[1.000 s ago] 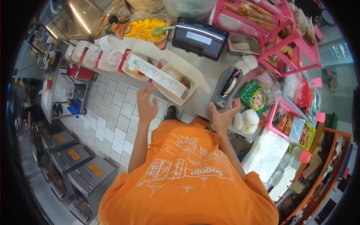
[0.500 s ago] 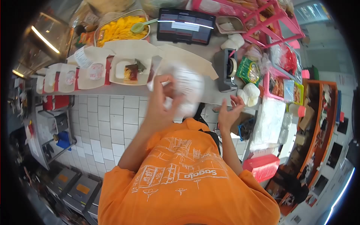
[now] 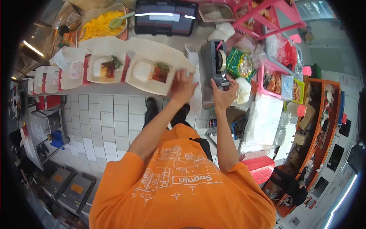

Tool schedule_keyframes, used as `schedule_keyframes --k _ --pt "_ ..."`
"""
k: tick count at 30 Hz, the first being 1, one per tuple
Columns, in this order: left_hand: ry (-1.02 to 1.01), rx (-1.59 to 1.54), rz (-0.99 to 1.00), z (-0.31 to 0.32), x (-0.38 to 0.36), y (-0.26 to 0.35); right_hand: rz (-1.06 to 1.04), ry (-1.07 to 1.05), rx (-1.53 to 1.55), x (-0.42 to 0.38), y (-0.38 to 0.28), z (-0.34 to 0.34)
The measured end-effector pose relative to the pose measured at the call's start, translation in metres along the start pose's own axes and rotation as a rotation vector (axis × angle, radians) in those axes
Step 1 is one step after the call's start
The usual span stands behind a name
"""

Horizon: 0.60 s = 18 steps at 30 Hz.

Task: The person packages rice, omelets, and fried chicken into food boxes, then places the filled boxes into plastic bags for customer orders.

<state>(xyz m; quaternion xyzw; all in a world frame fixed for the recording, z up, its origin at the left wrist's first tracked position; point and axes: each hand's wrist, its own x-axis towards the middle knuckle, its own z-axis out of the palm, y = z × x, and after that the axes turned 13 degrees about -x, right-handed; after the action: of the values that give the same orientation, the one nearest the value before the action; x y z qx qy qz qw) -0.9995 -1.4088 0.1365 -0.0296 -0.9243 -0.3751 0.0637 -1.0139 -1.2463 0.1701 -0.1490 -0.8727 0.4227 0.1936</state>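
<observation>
My left hand lies with its fingers extended at the right edge of an open paper food box. Under and beside those fingers runs a long white paper strip, its lower end hanging over the counter's front edge. White rice and a dark red, saucy portion with green leaf fill the box. At the front of a grey tape dispenser, the thumb and fingers of my right hand are pinched at the tape's cutting end. The tape piece itself is too small to make out.
More open food boxes line the counter leftwards. Behind them are a tray of yellow food and a tablet. A green packet, white bundles and pink baskets crowd the right side.
The paper, blurred in my left hand before, now lies beside the box. My right hand has moved from short of the counter to the tape dispenser. The whole view has shifted somewhat.
</observation>
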Motion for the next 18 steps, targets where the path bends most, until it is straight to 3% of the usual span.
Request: schedule_keyframes --k 2,4,8,11,14,18 --pt "0.038 0.132 0.014 -0.004 0.008 -0.002 -0.026 -0.074 -0.189 0.001 -0.009 -0.014" --pt "-0.07 0.142 0.062 -0.01 0.019 -0.006 -0.131 -0.131 -0.29 0.008 -0.003 -0.018" --pt "-0.134 0.026 0.016 -0.023 0.013 -0.007 0.13 -0.199 -0.109 0.012 -0.025 -0.024" --pt "-0.133 0.013 -0.055 -0.023 0.016 -0.005 0.088 -0.185 -0.188 0.005 -0.018 -0.018" --pt "-0.097 -0.031 -0.002 -0.02 0.021 -0.011 -0.211 -0.046 -0.047 0.004 -0.005 -0.015" --pt "-0.123 -0.02 0.016 -0.02 0.016 -0.018 -0.291 -0.049 0.005 0.037 -0.039 -0.04"
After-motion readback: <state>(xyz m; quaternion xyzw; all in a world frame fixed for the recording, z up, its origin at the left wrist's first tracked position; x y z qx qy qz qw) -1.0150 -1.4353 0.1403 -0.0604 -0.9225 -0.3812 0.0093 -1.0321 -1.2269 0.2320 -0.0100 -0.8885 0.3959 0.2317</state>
